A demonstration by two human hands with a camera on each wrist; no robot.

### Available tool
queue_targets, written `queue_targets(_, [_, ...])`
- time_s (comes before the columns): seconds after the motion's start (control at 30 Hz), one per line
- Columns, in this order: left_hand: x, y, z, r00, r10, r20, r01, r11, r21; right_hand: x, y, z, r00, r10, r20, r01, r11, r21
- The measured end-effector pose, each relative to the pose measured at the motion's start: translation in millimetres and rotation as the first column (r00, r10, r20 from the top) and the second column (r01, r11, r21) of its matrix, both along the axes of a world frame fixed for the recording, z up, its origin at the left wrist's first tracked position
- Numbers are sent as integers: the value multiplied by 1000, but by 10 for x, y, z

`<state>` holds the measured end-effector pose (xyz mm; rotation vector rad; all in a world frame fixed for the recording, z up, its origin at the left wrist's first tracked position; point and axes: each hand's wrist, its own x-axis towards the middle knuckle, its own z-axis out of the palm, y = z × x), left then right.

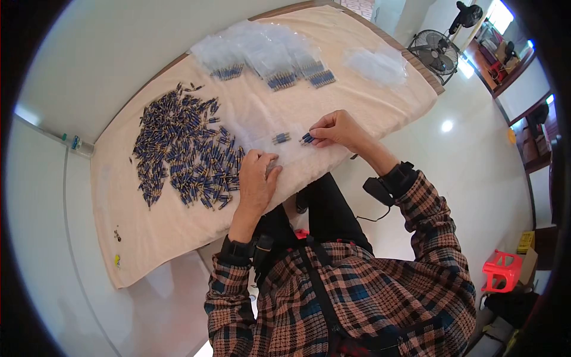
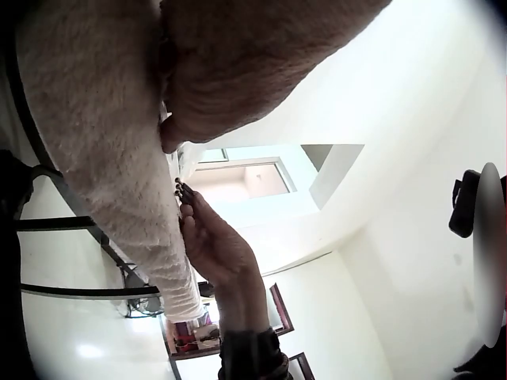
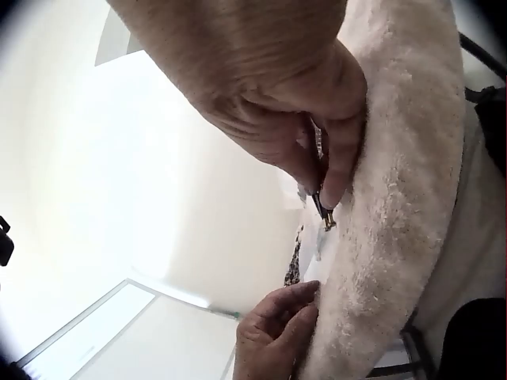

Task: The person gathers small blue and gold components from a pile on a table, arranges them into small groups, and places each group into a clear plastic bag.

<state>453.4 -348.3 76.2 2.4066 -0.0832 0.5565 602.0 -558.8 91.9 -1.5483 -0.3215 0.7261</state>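
My right hand (image 1: 334, 131) pinches a few small blue connectors (image 1: 306, 139) with brass-coloured ends between thumb and fingers, close over the cloth. In the right wrist view, the brass end of a connector (image 3: 328, 222) sticks out below the fingertips. My left hand (image 1: 257, 179) has its fingers bent at the near edge of a clear plastic bag (image 1: 259, 134), thumb and forefinger holding the film. A short row of connectors (image 1: 281, 138) lies at the bag, between my two hands. Left of my left hand spreads a large heap of loose connectors (image 1: 178, 143).
A pale fleecy cloth (image 1: 172, 238) covers the table. Filled clear bags (image 1: 262, 53) with rows of connectors lie along the far side, and flat clear bags (image 1: 377, 65) at the far right. A floor fan (image 1: 435, 52) and red stool (image 1: 502, 271) stand beyond the table.
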Motion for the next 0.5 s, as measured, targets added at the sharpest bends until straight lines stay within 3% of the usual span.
queue_targets(0.13, [-31, 6, -22, 1000, 9, 1, -9, 1000, 6, 36, -5, 31, 998, 32, 49, -30, 999, -33])
queue_targets(0.23, [-19, 5, -23, 1000, 6, 23, -6, 1000, 2, 114, -80, 99, 986, -129, 102, 123, 990, 67])
queue_targets(0.33, [-10, -15, 18, 998, 21, -55, -27, 994, -108, 119, -186, 77, 988, -131, 88, 126, 990, 63])
queue_targets(0.5, [158, -246, 214, 994, 108, -22, -108, 994, -1, 28, -231, -87, 980, -193, 44, 184, 972, 147])
